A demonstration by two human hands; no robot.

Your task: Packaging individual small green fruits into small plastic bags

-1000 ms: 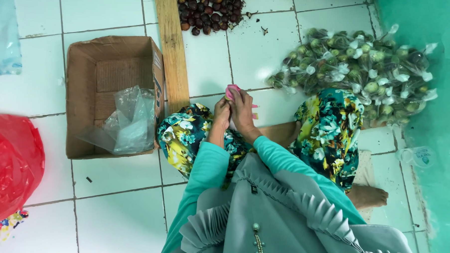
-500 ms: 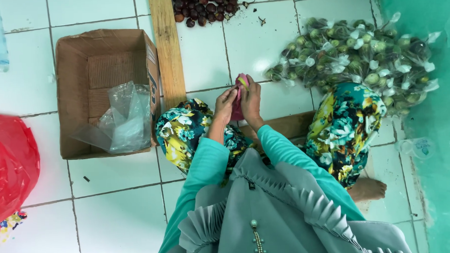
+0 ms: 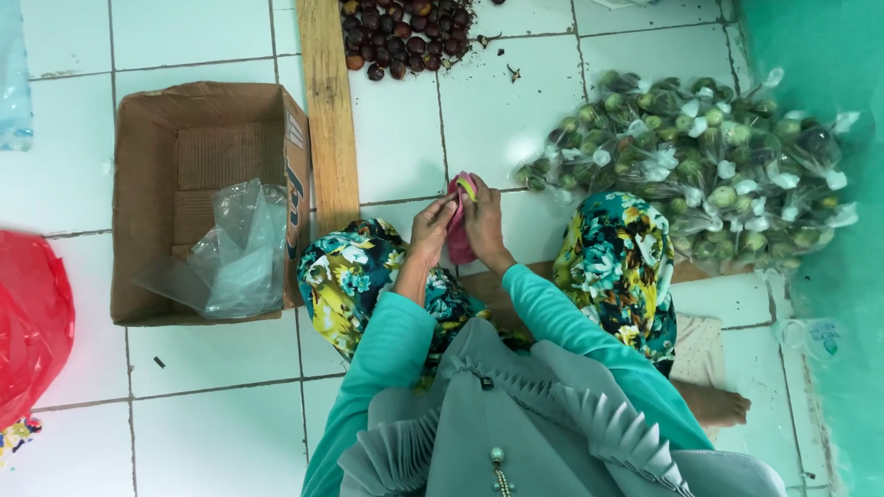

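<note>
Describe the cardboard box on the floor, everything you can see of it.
The cardboard box is brown, open-topped and rectangular, with corrugated inner walls and a worn, slightly bent rim. It sits flat on the white tiled floor. Its right side lies against a long wooden plank. Inside lies a heap of crumpled clear plastic bags, spilling toward its near edge. Neither hand touches it.

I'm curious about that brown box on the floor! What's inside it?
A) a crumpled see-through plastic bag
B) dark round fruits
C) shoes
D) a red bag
A: the cardboard box holds only a crumpled clear plastic bag; the dark round fruits lie in a heap on the tiles beyond the wooden plank, and the red bag sits outside the box, at the picture's left edge.
</note>
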